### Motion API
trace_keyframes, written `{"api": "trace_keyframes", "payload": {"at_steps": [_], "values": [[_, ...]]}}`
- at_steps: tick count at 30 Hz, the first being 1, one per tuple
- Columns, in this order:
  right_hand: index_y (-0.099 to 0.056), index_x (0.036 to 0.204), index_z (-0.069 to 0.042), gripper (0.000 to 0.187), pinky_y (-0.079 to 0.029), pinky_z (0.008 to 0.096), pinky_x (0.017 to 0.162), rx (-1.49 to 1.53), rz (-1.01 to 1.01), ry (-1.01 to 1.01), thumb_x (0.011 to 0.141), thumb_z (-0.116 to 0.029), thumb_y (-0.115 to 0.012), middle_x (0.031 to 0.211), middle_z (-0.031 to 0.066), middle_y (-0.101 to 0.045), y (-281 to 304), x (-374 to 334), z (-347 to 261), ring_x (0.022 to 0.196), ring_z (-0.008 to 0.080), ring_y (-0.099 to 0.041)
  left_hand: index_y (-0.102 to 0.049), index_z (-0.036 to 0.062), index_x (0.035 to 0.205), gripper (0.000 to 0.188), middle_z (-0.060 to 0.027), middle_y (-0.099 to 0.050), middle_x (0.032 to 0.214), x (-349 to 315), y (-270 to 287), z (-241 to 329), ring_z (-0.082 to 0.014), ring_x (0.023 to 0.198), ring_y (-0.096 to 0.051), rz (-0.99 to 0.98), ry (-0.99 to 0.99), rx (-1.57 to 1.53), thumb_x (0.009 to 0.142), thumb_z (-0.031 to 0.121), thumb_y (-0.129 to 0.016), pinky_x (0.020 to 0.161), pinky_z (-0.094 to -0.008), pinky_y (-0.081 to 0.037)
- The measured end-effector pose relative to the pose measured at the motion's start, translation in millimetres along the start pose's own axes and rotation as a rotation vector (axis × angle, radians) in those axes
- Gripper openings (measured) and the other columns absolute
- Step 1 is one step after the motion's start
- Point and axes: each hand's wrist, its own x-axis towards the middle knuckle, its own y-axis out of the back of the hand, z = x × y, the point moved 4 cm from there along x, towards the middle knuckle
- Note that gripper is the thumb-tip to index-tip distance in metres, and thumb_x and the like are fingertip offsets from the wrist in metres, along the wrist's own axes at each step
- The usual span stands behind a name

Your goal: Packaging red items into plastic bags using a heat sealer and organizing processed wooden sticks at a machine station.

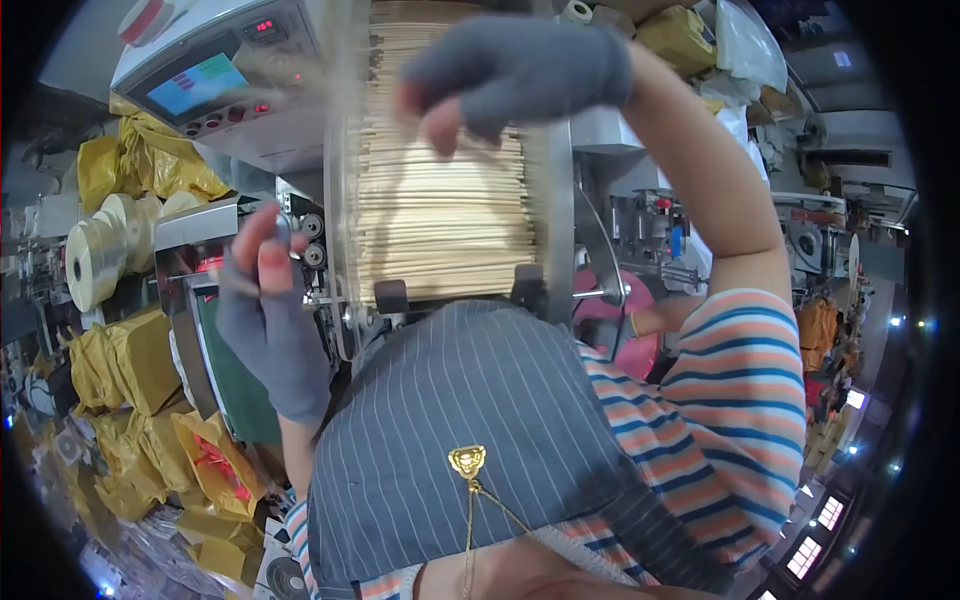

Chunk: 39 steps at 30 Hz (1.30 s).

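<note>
In front of me a stack of thin pale wooden sticks (440, 210) lies crosswise in a long, clear-sided feed trough (347, 190). Two black blocks, one of them this black stop (391, 296), stand at its near end. Over the far part of the sticks hangs my right hand (530, 75), in a grey fingerless glove. Its bare fingertips are loosely bent, apart and slightly blurred, with nothing visible in them. My left hand (268, 320), gloved alike, is raised left of the trough beside small metal rollers (313, 242). Its fingers point up and look apart, and I see nothing held.
A white control box (225, 85) with a lit screen stands at the far left. Rolls of clear film (95, 262) and yellow bags (135, 360) crowd the left side. A pink round object (632, 300) and machine parts (650, 235) are right of the trough.
</note>
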Motion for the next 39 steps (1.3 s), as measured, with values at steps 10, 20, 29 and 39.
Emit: {"api": "trace_keyframes", "payload": {"at_steps": [10,20,29,39], "values": [[-0.061,0.088,-0.001,0.013,-0.048,0.0242,0.058,-0.233,0.466,0.064,0.085,-0.013,-0.055,0.073,0.0039,-0.062,-16.9,-25.4,3.9,0.064,0.0082,-0.058,-0.059,0.0014,0.081,0.032,-0.0008,-0.052,0.069,-5.0,39.5,32.0,-0.0046,0.058,-0.046,0.026,-0.181,-0.064,0.092,0.031,-0.052,0.051,-0.0140,-0.029],[-0.036,0.131,0.004,0.089,-0.035,0.0457,0.097,-0.892,0.400,0.031,0.066,-0.046,-0.071,0.129,0.0269,-0.043,-135.8,-11.0,56.3,0.118,0.0383,-0.045,-0.053,0.0023,0.099,0.021,0.0000,-0.044,0.067,-57.7,61.2,-38.6,-0.0067,0.060,-0.042,0.316,0.151,0.072,0.096,0.020,-0.043,0.052,-0.0186,-0.038],[-0.011,0.144,-0.004,0.122,-0.007,0.0566,0.108,-1.059,0.223,-0.359,0.055,-0.057,-0.075,0.147,0.0289,-0.008,-67.0,63.4,133.7,0.138,0.0407,-0.006,-0.058,0.0016,0.095,0.017,0.0001,-0.054,0.077,-52.4,18.8,-60.3,-0.0049,0.063,-0.045,-0.028,0.043,0.447,0.085,0.013,-0.064,0.056,-0.0191,-0.037],[-0.028,0.138,0.001,0.107,-0.036,0.0381,0.101,-1.115,0.447,-0.527,0.061,-0.059,-0.071,0.132,0.0280,-0.042,134.9,72.7,98.6,0.124,0.0367,-0.041,-0.061,0.0006,0.091,0.011,-0.0020,-0.058,0.074,-49.5,14.7,-62.1,-0.0064,0.062,-0.047,0.059,0.046,0.403,0.086,0.010,-0.061,0.058,-0.0195,-0.040]]}}
